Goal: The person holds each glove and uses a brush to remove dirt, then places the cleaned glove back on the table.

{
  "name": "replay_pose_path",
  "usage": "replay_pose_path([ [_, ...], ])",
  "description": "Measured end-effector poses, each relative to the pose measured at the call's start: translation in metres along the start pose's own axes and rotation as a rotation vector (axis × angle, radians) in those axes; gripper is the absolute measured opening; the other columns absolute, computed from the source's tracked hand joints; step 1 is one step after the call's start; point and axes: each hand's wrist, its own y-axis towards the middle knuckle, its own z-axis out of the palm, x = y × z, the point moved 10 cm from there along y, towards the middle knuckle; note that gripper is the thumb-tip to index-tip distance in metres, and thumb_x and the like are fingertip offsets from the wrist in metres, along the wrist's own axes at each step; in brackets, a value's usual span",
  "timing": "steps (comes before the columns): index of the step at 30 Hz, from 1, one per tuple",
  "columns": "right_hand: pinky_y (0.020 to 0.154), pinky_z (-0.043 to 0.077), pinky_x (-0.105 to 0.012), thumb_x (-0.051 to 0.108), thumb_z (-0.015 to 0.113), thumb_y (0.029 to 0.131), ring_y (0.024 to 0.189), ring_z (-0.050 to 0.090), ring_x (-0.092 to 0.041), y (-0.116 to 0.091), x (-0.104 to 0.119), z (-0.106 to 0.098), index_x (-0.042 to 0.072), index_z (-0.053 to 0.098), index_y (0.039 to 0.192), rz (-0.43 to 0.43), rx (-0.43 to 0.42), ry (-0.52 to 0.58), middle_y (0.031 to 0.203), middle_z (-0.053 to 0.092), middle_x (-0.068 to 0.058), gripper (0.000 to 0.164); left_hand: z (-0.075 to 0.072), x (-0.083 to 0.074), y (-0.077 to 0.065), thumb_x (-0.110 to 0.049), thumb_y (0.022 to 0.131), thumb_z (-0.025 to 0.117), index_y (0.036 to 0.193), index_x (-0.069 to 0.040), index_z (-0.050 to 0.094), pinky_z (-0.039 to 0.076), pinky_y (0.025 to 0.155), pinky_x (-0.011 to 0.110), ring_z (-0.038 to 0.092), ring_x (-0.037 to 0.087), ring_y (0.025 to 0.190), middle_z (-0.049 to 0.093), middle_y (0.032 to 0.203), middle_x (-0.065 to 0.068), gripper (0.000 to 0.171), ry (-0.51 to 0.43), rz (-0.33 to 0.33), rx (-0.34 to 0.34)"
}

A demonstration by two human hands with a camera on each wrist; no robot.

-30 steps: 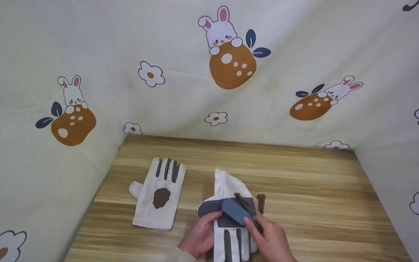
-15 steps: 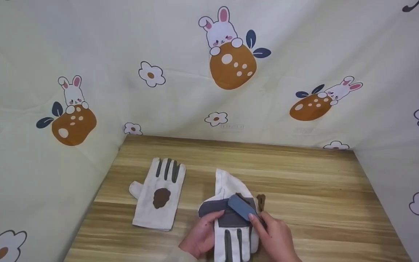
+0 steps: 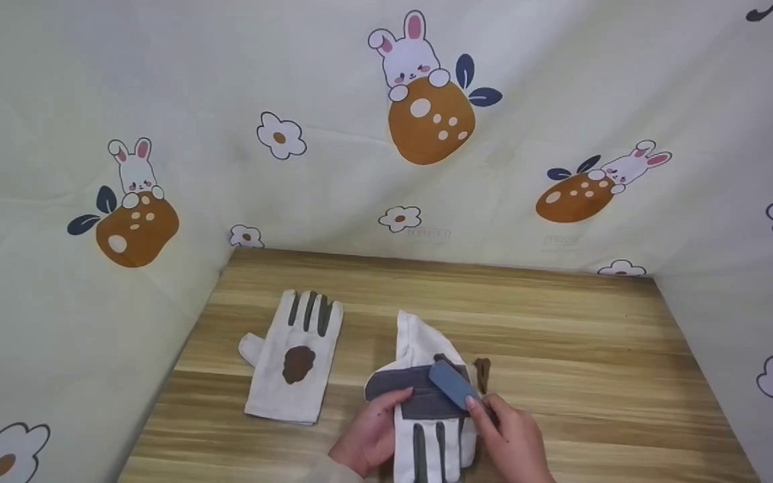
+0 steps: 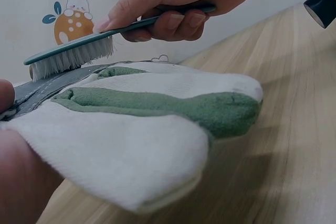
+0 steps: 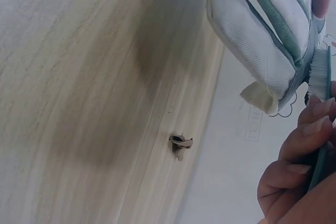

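Note:
My left hand [image 3: 372, 433] grips a white work glove [image 3: 427, 335] with its thumb on the dark grey palm patch [image 3: 420, 402]. The glove's fingers, with green-grey strips between them, point toward me. In my right hand [image 3: 512, 436] is a blue-green brush [image 3: 453, 386], pinched by its handle. Its white bristles [image 4: 73, 59] face down on the palm patch in the left wrist view. A brown piece [image 3: 441, 358] shows on the glove just beyond the brush head. The right wrist view has the glove raised above the table.
A second white glove [image 3: 272, 396] lies flat at the left, a brown blotch [image 3: 298, 364] on it. A small brown piece [image 3: 482, 374] sits on the wooden table [image 3: 574, 335] right of the held glove. Printed fabric walls [image 3: 333, 188] enclose the back and sides.
The brush in my right hand has moved to the right across the palm patch. My left hand and the glove it holds have stayed nearly still.

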Motion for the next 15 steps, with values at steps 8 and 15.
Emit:
replay_pose_path([
  [8, 0.046, 0.035, -0.021, 0.054, 0.049, 0.086, 0.049, 0.042, -0.006, -0.008, 0.015, -0.002, 0.027, 0.056, 0.073, -0.101, -0.096, -0.018, 0.053, 0.043, 0.014, 0.031, 0.001, 0.002, 0.000, -0.016, 0.095, 0.036, 0.139, 0.007, 0.022, 0.026, 0.107, 0.036, 0.037, 0.026, 0.126, 0.041, 0.136, 0.018, 0.052, 0.008, -0.010, 0.012],
  [15, 0.047, 0.035, -0.021, 0.056, 0.046, 0.087, 0.049, 0.041, -0.004, -0.006, 0.035, 0.005, 0.028, 0.056, 0.075, -0.191, -0.064, -0.060, 0.054, 0.043, 0.016, 0.032, 0.006, 0.006, 0.000, -0.017, 0.095, 0.036, 0.142, 0.007, 0.013, 0.025, 0.107, 0.037, 0.032, 0.027, 0.129, 0.031, 0.142, 0.019, 0.057, -0.008, -0.049, 0.040],
])
